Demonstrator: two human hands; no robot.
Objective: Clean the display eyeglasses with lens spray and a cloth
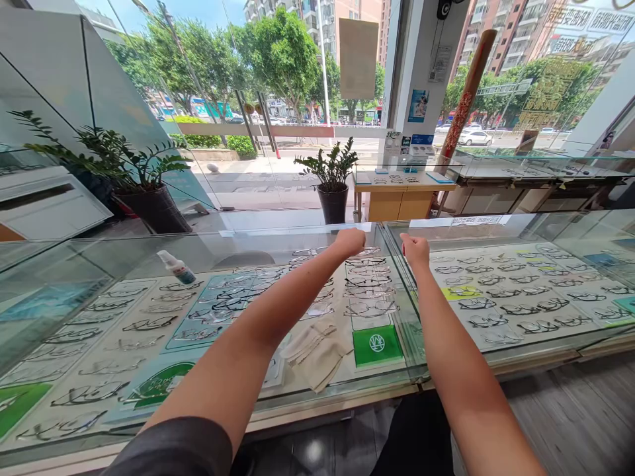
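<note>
At the far left a large potted plant stands on the floor behind the counter. In front of it stretches the glass tabletop, and a small spray bottle lies tilted on the glass near its far edge. Under the glass, rows of glasses sit on pale trays. A folded beige cloth lies near the front edge, just beside the left forearm. The left hand is stretched right out to the far edge of the tabletop and clenched into a fist; I cannot tell whether anything is inside it. A green card lies below the glass, between the two arms and near the front. Past the tabletop a smaller potted plant stands by the window. The right hand is also clenched, near the left one, at the far edge by the seam between the two glass panels, and what it grips is hidden. A wooden desk stands behind, further right
</note>
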